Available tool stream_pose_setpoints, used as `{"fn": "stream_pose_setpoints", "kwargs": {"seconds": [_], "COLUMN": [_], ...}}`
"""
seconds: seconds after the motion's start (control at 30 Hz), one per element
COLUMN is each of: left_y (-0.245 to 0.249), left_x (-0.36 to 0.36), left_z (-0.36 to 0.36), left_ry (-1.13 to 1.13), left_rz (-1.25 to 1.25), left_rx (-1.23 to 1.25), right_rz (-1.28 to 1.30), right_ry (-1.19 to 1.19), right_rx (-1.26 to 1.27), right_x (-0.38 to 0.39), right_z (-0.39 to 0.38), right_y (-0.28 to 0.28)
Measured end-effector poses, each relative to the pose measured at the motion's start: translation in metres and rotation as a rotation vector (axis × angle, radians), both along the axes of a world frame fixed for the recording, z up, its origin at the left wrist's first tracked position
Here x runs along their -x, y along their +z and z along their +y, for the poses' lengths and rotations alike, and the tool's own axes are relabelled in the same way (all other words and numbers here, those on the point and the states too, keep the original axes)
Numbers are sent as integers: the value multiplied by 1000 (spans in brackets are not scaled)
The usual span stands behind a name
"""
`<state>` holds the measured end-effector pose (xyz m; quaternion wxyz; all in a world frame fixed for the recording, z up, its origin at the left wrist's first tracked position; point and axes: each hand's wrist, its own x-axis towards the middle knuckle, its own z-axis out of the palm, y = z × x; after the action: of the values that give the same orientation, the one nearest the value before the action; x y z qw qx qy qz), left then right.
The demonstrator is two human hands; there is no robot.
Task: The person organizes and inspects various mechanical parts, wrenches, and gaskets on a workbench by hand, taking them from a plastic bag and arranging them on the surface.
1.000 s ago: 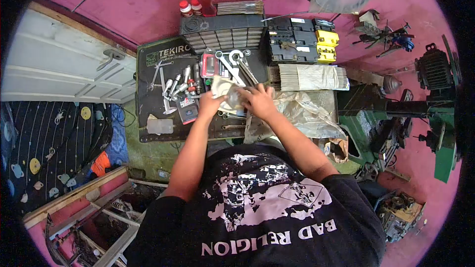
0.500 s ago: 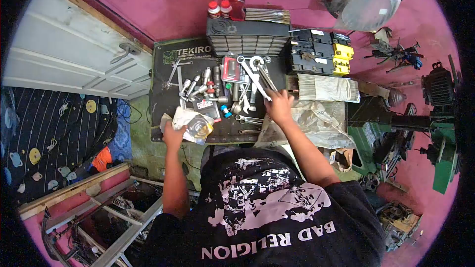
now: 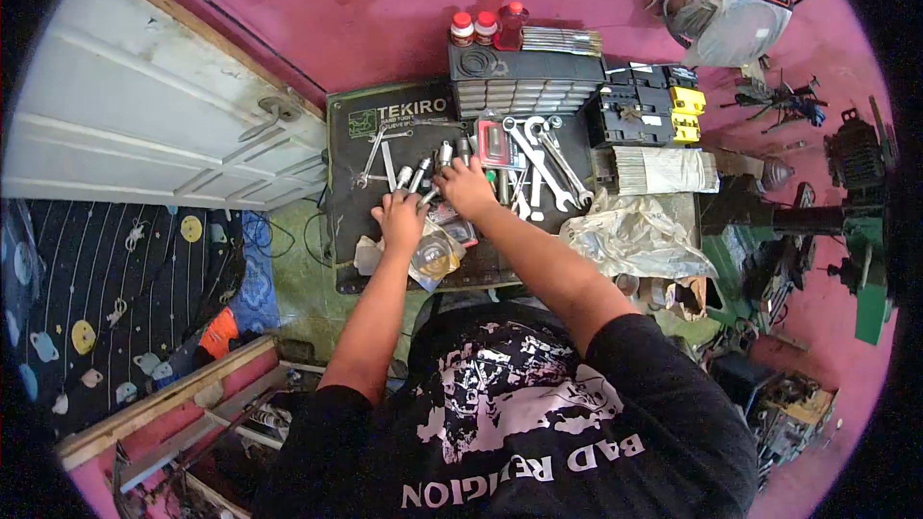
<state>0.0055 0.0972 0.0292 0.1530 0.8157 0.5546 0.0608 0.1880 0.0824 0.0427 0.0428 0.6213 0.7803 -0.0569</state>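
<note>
On the dark mat (image 3: 351, 240) lies a cluster of metal sockets (image 3: 445, 155). My left hand (image 3: 400, 218) is on the near left part of the cluster, fingers on the sockets; what it grips is hard to make out. Beside it, my right hand (image 3: 465, 188) reaches over the sockets, its fingers bent down onto them, and its grip is partly hidden. Large wrenches (image 3: 544, 165) lie right of my right hand. A red-edged package (image 3: 496, 142) lies just beyond it. Nearest my left wrist is a clear and yellow packet (image 3: 435, 259).
A drawer cabinet (image 3: 527, 86) with red-capped bottles (image 3: 486, 27) on top stands at the back. To its right are black and yellow cases (image 3: 639, 111). Crumpled plastic (image 3: 636, 235) lies at the right, a door (image 3: 173, 106) stands left, and a green machine (image 3: 870, 298) far right.
My left hand has left the packet and moved forward to the sockets. My right hand has let go of a large wrench and moved left onto the sockets. The view has shifted.
</note>
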Motion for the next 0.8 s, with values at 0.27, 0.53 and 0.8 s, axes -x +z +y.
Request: {"fn": "stream_pose_setpoints", "kwargs": {"seconds": [0.27,0.53,0.8], "left_y": [53,98,59], "left_x": [0,-116,-286], "left_z": [-20,-111,-184], "left_ry": [-87,-542,-659], "left_rz": [-266,-511,-189], "left_rx": [-318,100,410], "right_rz": [297,359,264], "right_ry": [-165,-480,-807], "right_rx": [-396,-431,-185], "right_x": [-22,-115,-248], "right_z": [-70,-238,-330], "right_y": [42,67,36]}}
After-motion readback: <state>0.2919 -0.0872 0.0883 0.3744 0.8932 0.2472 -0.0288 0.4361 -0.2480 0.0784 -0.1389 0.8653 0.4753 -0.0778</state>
